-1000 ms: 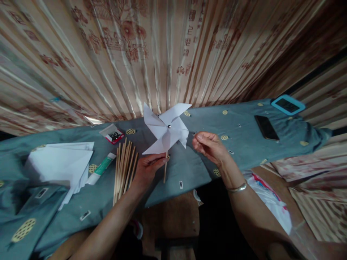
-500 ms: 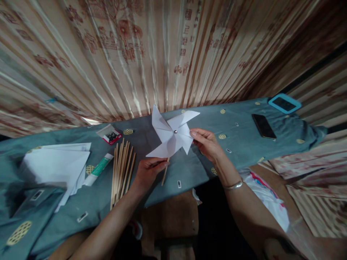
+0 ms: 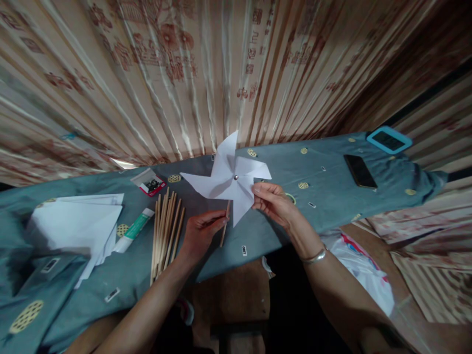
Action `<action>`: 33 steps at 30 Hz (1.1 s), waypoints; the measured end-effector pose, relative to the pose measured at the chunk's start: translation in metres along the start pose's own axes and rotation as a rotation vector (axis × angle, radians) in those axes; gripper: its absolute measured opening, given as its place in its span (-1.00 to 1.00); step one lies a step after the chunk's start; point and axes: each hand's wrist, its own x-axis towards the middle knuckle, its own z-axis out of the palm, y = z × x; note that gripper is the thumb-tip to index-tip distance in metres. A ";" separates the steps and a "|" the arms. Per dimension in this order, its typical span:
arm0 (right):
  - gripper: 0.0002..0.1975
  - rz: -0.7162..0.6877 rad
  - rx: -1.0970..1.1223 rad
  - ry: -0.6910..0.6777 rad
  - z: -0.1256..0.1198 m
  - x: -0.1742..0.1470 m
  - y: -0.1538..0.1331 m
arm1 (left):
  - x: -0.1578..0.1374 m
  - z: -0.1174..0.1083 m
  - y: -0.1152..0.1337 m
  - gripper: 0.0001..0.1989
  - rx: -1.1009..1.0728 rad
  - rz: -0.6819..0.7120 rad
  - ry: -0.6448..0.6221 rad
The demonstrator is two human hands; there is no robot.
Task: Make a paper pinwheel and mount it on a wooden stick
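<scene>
A white paper pinwheel [image 3: 223,184] with a silver pin at its centre is held up over the cloth-covered table. Its thin wooden stick [image 3: 223,235] is pinched between the thumb and fingers of my left hand [image 3: 204,231], just below the blades. My right hand [image 3: 273,200] is closed on the edge of a right-hand blade, thumb on top. The upper part of the stick is hidden behind the paper. Left of my left hand lies a bundle of wooden sticks [image 3: 165,226].
A glue stick [image 3: 134,230], a stack of white paper [image 3: 77,221] and a small red-and-white box of pins [image 3: 149,182] lie at left. At far right are a phone [image 3: 360,171] and a blue-framed device [image 3: 390,140]. A patterned curtain [image 3: 221,73] hangs behind the table.
The pinwheel's blades have turned clockwise about the pin. My right hand has moved slightly down with the blade edge; my left hand stays on the stick.
</scene>
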 end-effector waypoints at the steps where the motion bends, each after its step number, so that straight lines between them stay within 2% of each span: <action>1: -0.64 0.008 0.010 -0.011 0.001 0.000 0.002 | 0.000 0.000 0.000 -0.79 -0.008 -0.001 -0.002; 6: -0.61 0.048 0.020 -0.057 0.006 -0.002 0.007 | -0.002 0.002 0.000 -0.75 -0.066 0.000 -0.056; 9: -0.62 0.044 -0.030 -0.072 0.011 -0.004 0.010 | -0.002 0.003 -0.002 -0.77 -0.050 0.021 -0.033; 16: -0.67 -0.116 -0.316 -0.127 0.014 -0.007 0.018 | -0.001 0.001 -0.003 -0.74 -0.079 0.023 -0.035; 21: -0.74 -0.214 -0.535 -0.047 0.015 -0.009 0.024 | -0.001 0.002 0.002 -0.75 -0.073 0.041 -0.032; 23: -0.75 -0.241 -0.489 -0.035 0.019 -0.008 0.028 | -0.001 0.004 0.003 -0.75 -0.056 0.036 -0.027; 28: -0.75 -0.260 -0.208 -0.006 0.035 -0.005 0.039 | -0.002 0.007 0.005 -0.78 -0.051 0.018 0.001; 31: -0.77 -0.254 -0.177 0.038 0.038 -0.003 0.037 | -0.003 0.006 0.006 -0.75 -0.111 0.012 -0.015; 33: -0.79 -0.293 -0.212 0.117 0.030 0.000 0.027 | -0.004 0.006 0.006 -0.70 -0.139 0.021 -0.016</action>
